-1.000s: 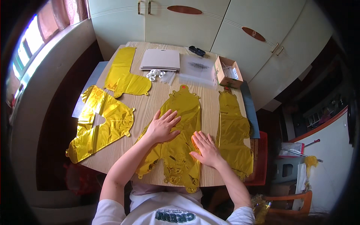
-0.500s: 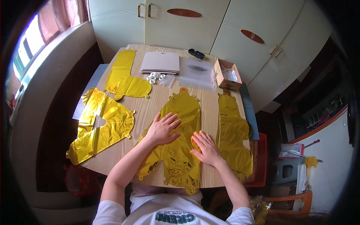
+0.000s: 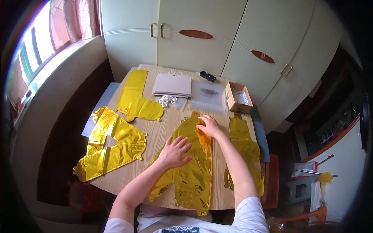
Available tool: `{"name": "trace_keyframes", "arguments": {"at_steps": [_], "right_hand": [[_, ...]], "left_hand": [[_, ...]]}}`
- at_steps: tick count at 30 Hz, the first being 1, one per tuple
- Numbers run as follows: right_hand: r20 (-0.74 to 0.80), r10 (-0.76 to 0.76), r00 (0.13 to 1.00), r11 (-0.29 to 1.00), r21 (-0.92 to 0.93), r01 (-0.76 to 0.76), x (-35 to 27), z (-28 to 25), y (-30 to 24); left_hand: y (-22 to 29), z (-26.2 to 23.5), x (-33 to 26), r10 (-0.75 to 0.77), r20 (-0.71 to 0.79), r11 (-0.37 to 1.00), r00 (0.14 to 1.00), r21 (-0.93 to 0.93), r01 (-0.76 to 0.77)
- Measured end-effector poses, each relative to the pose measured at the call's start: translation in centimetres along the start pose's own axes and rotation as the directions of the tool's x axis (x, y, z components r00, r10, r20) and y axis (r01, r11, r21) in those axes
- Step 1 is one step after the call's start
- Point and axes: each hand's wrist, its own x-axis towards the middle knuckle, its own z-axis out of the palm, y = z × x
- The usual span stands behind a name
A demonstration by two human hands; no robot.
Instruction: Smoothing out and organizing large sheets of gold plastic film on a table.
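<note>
A flat gold foil balloon [image 3: 188,176] lies on the wooden table in front of me, its narrow tabbed end pointing away. My left hand [image 3: 175,152] rests open on its middle, fingers spread. Farther up, near the balloon's upper right edge, my right hand [image 3: 208,126] touches the foil with bent fingers, thumb apart from them. Below that hand the foil shows an orange reflection. Other flat gold balloons lie around: an L-shaped balloon [image 3: 132,103] at the far left, a creased balloon with a hole [image 3: 126,139] at the near left, and a long balloon [image 3: 243,145] partly hidden behind my right forearm.
Toward the back of the wooden table [image 3: 130,171] are stacked grey cards [image 3: 171,84], white rings [image 3: 168,99], clear plastic sheets [image 3: 208,97], a black object [image 3: 208,76] and an open cardboard box [image 3: 237,99]. Cabinets [image 3: 202,50] stand behind, with a red crate [image 3: 271,180] at the right.
My right hand has slid forward along the balloon's right side, from its middle to near the top. The left hand stays on the middle. The whole view has tilted up slightly.
</note>
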Motion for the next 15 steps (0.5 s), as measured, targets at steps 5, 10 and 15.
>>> {"name": "trace_keyframes", "arguments": {"at_steps": [5,10,15], "right_hand": [[0.163,0.197,0.967,0.970,-0.176,-0.168,4.3,0.0,0.8],[0.247,0.203,0.948,0.973,0.060,-0.224,5.3,0.1,1.9],[0.301,0.302,0.905,0.953,-0.069,-0.295,5.6,-1.0,1.8]], "left_hand": [[0.0,0.1,0.0,0.005,0.003,1.000,1.000,0.015,-0.005],[-0.1,0.2,-0.1,0.002,0.021,1.000,1.000,0.016,-0.002],[0.2,-0.5,0.2,-0.001,0.069,0.998,0.998,0.067,-0.004]]}}
